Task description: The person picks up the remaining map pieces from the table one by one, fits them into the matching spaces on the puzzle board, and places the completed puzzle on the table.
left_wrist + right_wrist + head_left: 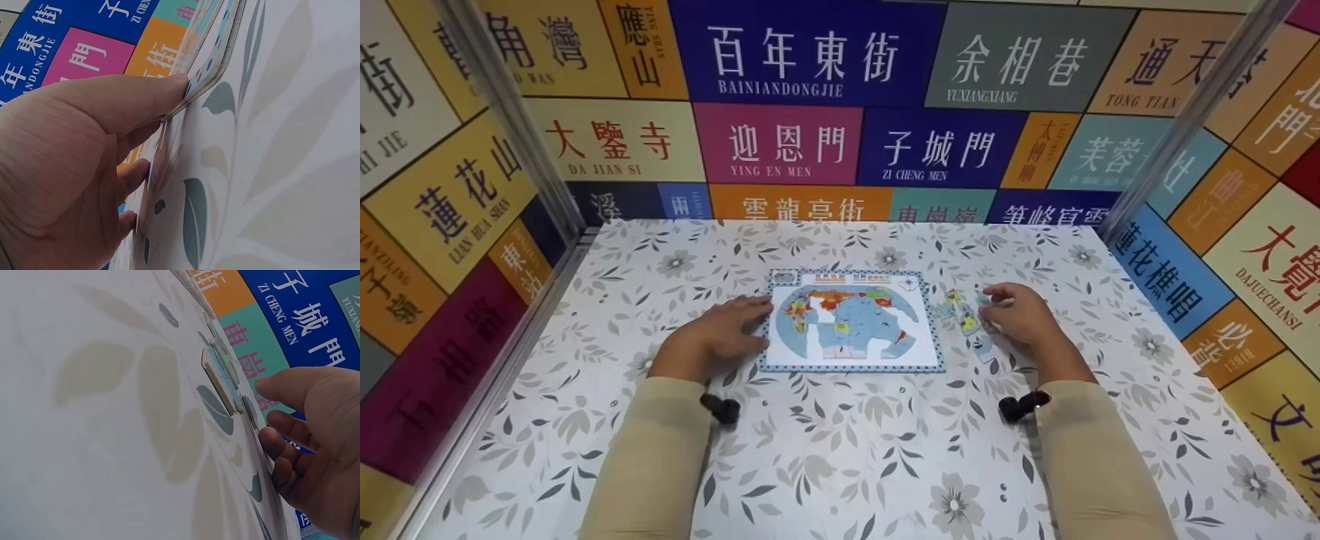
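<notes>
The board (853, 367) lies flat on the desk (810, 465), the left hand (724, 330), grip spread, touching its edge, probably for steadiness, loose pieces (968, 324) handy beside the right hand (1024, 319), whose grip I cannot tell

I count one puzzle board (851, 367), one surface (847, 457) and several loose pieces (969, 324). I have two grips (724, 330), two sleeves (649, 450), two wrist cameras (723, 409)

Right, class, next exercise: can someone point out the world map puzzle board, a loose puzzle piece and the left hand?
World map puzzle board (924, 356): head view, bare white lower-right margin.
Loose puzzle piece (220, 382): right wrist view, its pale side edge.
Left hand (727, 328): head view, back of the hand.
</notes>
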{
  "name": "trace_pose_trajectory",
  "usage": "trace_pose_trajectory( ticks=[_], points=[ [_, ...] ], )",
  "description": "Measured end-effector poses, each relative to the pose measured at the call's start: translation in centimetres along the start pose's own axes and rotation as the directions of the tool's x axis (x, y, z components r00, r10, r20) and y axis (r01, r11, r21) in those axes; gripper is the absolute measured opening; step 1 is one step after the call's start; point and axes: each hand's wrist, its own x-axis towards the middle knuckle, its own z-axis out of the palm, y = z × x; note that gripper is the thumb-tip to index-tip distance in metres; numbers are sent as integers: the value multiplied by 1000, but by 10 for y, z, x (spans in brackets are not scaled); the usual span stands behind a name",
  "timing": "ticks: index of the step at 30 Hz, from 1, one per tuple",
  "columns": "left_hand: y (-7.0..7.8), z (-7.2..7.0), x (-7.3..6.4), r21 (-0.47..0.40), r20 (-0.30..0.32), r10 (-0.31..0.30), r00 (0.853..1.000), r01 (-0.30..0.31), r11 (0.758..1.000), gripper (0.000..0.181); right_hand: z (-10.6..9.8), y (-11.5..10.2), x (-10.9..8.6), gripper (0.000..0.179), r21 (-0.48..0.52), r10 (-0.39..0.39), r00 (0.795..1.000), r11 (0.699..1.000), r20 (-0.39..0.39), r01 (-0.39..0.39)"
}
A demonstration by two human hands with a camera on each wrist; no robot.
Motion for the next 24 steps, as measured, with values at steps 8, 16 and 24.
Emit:
trace_pose_trajectory(
  ticks=[8, 16, 24],
  points=[
    [2, -1, -2, -9, 4, -19, 1000, 19, 1000, 74, -1, 0, -1, 64, 27, 52, 997, 998, 52, -54],
    [3, -2, -3, 17, 8, 6, 1000, -6, 1000, 75, -3, 1, -1, 74, 54, 79, 992, 995, 95, -85],
    [3, 0, -4, -12, -2, -18, 1000, 18, 1000, 74, -3, 0, 0, 77, 36, 84, 989, 995, 124, -90]
  ],
)
